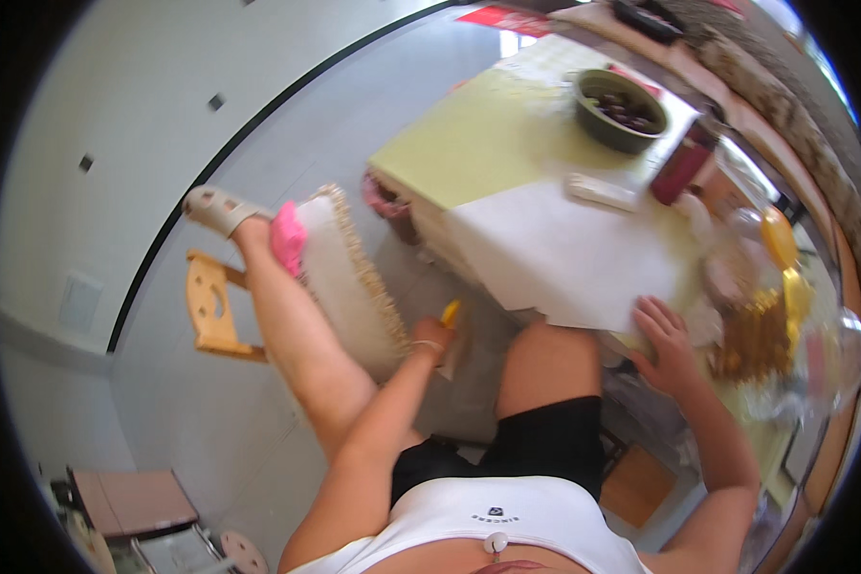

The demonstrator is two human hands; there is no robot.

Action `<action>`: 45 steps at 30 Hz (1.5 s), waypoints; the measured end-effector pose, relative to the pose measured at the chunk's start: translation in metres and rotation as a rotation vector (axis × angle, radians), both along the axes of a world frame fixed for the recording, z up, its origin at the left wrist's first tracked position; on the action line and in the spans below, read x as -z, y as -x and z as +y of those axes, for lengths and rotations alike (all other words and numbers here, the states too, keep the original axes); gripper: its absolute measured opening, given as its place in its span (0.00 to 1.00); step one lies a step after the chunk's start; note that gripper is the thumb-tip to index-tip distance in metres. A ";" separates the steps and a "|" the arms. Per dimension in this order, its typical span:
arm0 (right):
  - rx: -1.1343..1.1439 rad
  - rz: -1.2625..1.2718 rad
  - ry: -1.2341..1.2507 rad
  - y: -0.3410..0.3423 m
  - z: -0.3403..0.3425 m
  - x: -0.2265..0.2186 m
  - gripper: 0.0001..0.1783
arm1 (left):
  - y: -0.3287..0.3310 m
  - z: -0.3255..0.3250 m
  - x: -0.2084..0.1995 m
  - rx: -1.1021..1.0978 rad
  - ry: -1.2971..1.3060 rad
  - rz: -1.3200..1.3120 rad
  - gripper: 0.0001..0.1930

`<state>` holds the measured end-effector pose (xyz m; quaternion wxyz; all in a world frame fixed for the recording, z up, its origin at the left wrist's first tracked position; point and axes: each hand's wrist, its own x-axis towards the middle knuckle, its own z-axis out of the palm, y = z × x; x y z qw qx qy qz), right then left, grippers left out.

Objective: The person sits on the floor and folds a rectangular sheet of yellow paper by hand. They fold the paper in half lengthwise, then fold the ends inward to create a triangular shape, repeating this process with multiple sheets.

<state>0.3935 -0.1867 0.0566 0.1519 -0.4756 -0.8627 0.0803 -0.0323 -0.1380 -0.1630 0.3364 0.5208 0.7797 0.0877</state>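
My left hand (432,337) hangs low between my legs, beside the table, with its fingers closed around a small yellow object (451,311). Only one end of that object sticks out above the fist, and its kind does not show. A pale flat strip (454,359) is just beside the same hand; whether I hold it is unclear. My right hand (667,346) rests fingers outstretched at the near edge of a large white sheet (555,253), which covers part of the yellow-green table (459,148). Nothing shows in the right hand.
On the table are a dark bowl of dark round pieces (622,110), a white oblong object (600,191), a dark red bottle (684,165) and yellow-brown packages (761,330). Left of the table stand a fringed, cloth-covered bench (354,287) with a pink cloth (289,239) and a small wooden chair (209,301).
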 end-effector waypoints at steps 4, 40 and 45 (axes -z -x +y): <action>-0.034 -0.002 -0.006 -0.003 0.003 -0.006 0.35 | 0.065 -0.015 -0.063 -0.403 -0.248 -0.754 0.15; -0.215 -0.022 -0.061 -0.012 0.066 -0.008 0.33 | -0.103 0.014 -0.213 0.304 -0.708 -0.343 0.28; -0.219 0.118 0.137 -0.025 0.060 0.002 0.35 | -0.108 0.031 -0.218 1.100 -0.941 0.213 0.39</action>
